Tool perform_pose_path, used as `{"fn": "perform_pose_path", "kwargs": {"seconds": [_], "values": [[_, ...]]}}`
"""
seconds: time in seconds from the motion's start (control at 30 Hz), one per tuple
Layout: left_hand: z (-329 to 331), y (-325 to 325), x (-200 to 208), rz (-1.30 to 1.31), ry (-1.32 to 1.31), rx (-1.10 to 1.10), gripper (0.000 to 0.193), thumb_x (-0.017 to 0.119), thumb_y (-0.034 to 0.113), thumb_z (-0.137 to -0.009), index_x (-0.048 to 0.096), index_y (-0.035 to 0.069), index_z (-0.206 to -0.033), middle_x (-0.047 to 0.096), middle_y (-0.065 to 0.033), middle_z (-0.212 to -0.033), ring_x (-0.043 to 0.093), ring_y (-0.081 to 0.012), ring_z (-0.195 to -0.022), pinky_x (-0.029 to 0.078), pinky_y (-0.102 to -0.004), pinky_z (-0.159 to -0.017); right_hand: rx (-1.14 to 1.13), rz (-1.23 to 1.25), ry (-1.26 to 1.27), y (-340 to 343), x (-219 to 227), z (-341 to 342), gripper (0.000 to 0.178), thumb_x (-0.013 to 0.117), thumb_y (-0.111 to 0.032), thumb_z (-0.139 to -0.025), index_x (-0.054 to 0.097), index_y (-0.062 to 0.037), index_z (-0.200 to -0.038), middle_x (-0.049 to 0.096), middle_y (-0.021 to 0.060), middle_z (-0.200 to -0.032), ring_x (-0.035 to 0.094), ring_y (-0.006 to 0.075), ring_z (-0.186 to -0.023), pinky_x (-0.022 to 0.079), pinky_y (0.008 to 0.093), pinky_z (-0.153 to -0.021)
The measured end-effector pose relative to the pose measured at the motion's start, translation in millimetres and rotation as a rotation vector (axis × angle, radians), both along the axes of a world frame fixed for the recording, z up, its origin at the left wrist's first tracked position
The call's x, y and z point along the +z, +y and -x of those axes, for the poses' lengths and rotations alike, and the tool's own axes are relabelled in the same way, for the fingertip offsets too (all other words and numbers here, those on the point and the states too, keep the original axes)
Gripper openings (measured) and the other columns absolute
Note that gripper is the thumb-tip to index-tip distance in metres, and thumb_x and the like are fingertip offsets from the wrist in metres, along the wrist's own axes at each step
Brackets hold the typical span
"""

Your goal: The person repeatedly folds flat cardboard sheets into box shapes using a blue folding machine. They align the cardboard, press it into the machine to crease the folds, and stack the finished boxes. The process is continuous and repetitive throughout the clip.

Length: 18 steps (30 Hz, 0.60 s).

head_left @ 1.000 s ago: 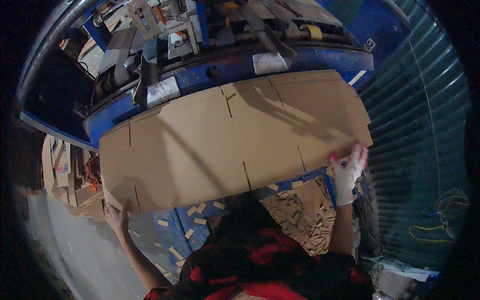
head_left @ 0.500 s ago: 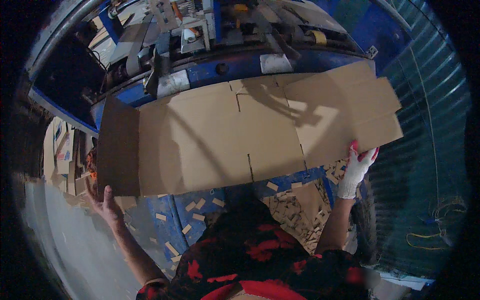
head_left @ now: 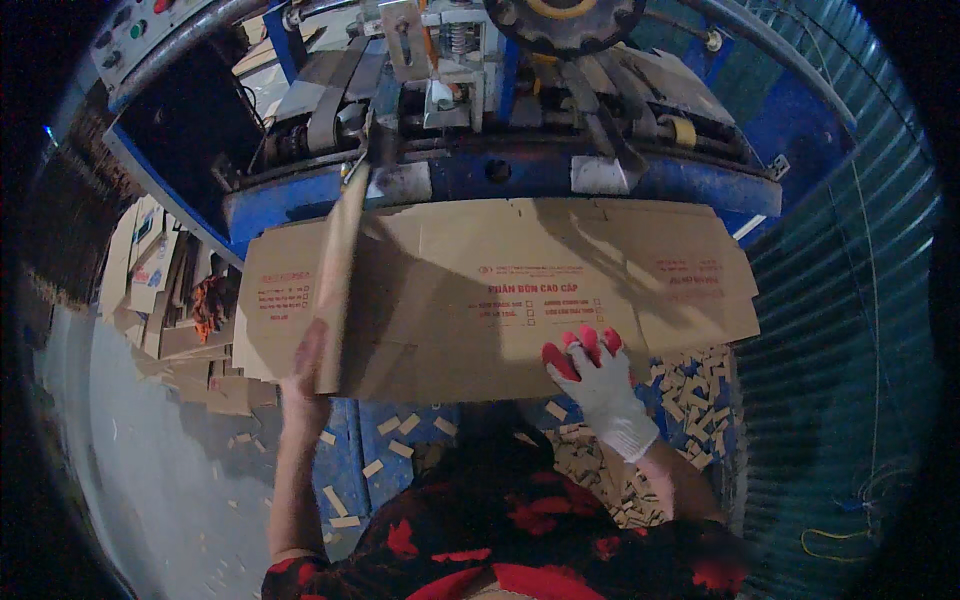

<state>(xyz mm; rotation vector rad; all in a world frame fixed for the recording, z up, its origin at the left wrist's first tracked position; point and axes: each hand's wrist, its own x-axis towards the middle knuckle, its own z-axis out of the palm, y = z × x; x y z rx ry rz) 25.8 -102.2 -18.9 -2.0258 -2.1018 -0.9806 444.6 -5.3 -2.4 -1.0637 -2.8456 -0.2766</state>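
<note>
A wide brown cardboard sheet (head_left: 460, 355) with red print on its upper face lies flat in front of me, against the front of the blue machine. Toward its left end, a narrow panel (head_left: 345, 290) stands up almost edge-on. My bare left hand (head_left: 306, 372) is at the near end of that panel, its slightly blurred fingers stretched along the panel's left side. Farther right, my right hand (head_left: 595, 385), in a white glove with red fingertips, lies palm down on the cardboard near its front edge, fingers apart.
Beyond the cardboard runs the blue machine (head_left: 500, 172), with belts, rollers and a dark round wheel (head_left: 565, 20). Stacked cardboard (head_left: 185, 290) stands at left. Small cardboard offcuts (head_left: 695, 400) litter the floor and pile up by my right side. Green corrugated sheeting (head_left: 830, 330) rises at right.
The left panel has swung up and moved right with my left hand. My gloved hand has left the right edge and come inward onto the cardboard. Printed faces now show; the view has shifted.
</note>
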Motion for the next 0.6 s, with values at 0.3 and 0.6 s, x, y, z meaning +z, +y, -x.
{"fn": "perform_pose_path", "kwargs": {"seconds": [0.3,0.6], "values": [[4,53,75,0.202,-0.277,-0.094,0.061,0.050,-0.010,-0.075,0.051,0.008,-0.134,0.063,-0.0192,-0.118,0.059,-0.0299,-0.113,0.046,-0.0358,-0.094,-0.130,0.156,0.076,35,110,-19,0.067,0.056,0.004,-0.069,0.052,-0.0187,-0.131,0.048,0.0151,-0.132,0.044,0.0378,-0.122,0.038,0.0502,-0.095],[-48,69,23,0.218,-0.260,-0.073,0.061,0.052,-0.009,-0.076,0.048,0.004,-0.136,0.053,-0.0153,-0.134,0.047,-0.0331,-0.127,0.037,-0.0377,-0.106,0.050,-0.250,0.292,65,-8,-21,0.067,0.062,0.000,-0.065,0.053,-0.0229,-0.127,0.049,0.0125,-0.131,0.043,0.0351,-0.124,0.034,0.0546,-0.101]]}}
